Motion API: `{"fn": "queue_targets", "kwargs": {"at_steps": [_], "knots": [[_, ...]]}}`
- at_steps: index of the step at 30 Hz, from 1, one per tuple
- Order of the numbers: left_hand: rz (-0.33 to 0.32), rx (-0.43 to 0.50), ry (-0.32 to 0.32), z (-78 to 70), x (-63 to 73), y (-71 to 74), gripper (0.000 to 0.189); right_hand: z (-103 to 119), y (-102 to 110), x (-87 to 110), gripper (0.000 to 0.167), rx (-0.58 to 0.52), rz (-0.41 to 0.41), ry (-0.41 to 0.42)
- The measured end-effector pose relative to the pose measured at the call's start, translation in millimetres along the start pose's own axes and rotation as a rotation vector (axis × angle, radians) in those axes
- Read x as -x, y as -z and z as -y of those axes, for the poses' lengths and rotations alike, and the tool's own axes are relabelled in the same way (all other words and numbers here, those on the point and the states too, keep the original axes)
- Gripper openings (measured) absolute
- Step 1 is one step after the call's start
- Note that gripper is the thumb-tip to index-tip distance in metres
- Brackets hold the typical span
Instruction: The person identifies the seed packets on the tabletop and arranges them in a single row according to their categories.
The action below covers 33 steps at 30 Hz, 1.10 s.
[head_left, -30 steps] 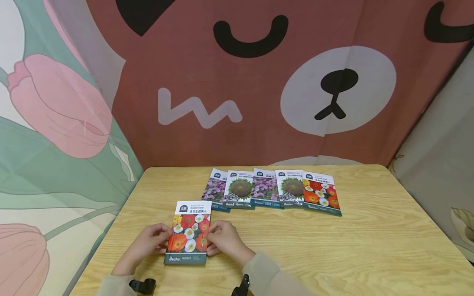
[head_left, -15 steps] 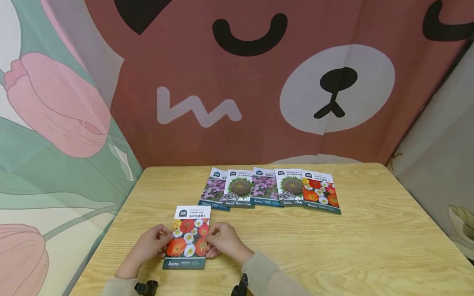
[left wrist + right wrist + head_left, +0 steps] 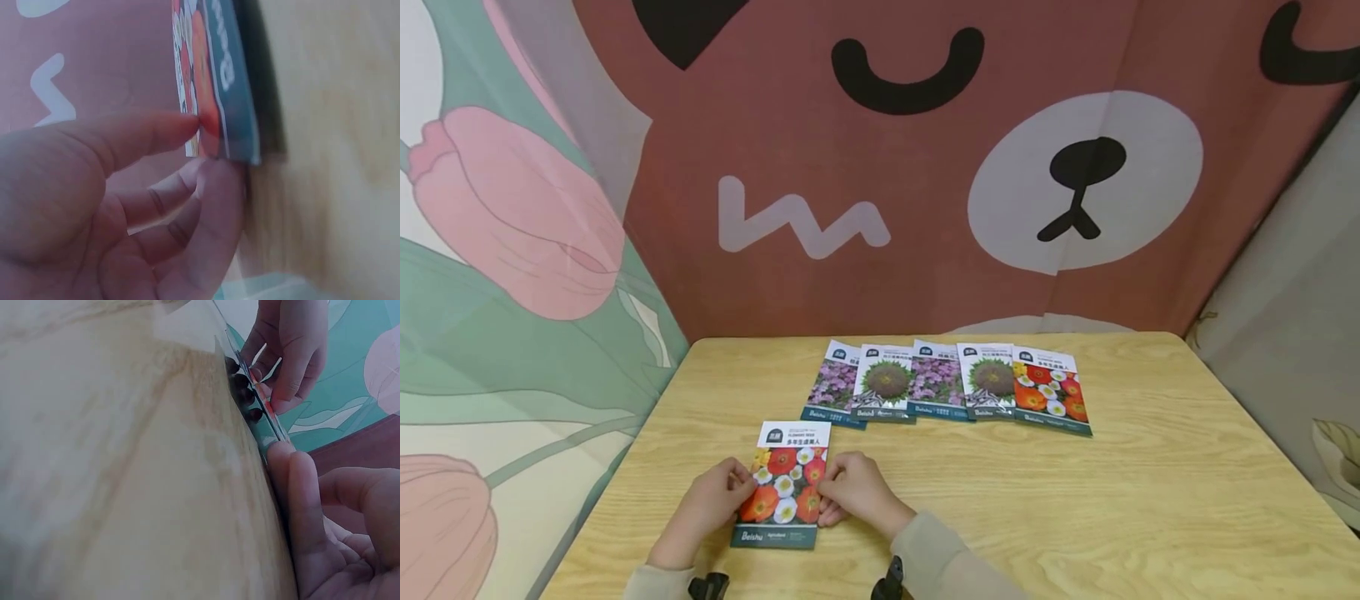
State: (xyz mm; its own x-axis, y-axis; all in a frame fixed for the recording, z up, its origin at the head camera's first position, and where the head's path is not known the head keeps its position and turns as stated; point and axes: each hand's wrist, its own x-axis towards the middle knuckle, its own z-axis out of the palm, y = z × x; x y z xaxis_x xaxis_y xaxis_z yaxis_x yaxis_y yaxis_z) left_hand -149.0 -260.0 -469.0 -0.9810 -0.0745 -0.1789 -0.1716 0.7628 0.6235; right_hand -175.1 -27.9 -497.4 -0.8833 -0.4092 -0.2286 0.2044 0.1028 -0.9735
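A seed packet (image 3: 782, 483) with red, orange and white poppies on its front is between my two hands, near the front left of the table. My left hand (image 3: 711, 504) pinches its left edge. In the left wrist view the thumb (image 3: 165, 132) lies on the front and the fingers are behind the packet's lower corner (image 3: 240, 125). My right hand (image 3: 861, 492) pinches the opposite edge. In the right wrist view the packet (image 3: 269, 415) is seen edge-on, tilted slightly off the wood, with several dark round shapes on its underside.
Farther back, several seed packets overlap in a row: a purple-flower one (image 3: 835, 383), a sunflower one (image 3: 886, 383), another purple one (image 3: 936, 383), another sunflower one (image 3: 991, 382) and a poppy one (image 3: 1051, 392). They lie on the wooden table (image 3: 1075, 508), before a bear-print cloth (image 3: 925, 208).
Both hands have brought the poppy packet slightly closer to me, and its top edge is lower in view. My left hand has shifted slightly right. The back row stays put.
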Motion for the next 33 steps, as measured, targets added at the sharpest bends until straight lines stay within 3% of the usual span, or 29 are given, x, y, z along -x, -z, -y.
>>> {"fn": "queue_targets", "kwargs": {"at_steps": [4,33], "knots": [[-0.013,-0.038,-0.009,-1.8,1.1,-0.1,0.014,0.6,0.2,-0.4,0.010,0.004,0.008,0.006],[0.005,-0.061,0.027,-10.6,5.4,0.8,0.017,-3.4,-1.5,0.8,0.013,0.017,-0.022,0.066]]}}
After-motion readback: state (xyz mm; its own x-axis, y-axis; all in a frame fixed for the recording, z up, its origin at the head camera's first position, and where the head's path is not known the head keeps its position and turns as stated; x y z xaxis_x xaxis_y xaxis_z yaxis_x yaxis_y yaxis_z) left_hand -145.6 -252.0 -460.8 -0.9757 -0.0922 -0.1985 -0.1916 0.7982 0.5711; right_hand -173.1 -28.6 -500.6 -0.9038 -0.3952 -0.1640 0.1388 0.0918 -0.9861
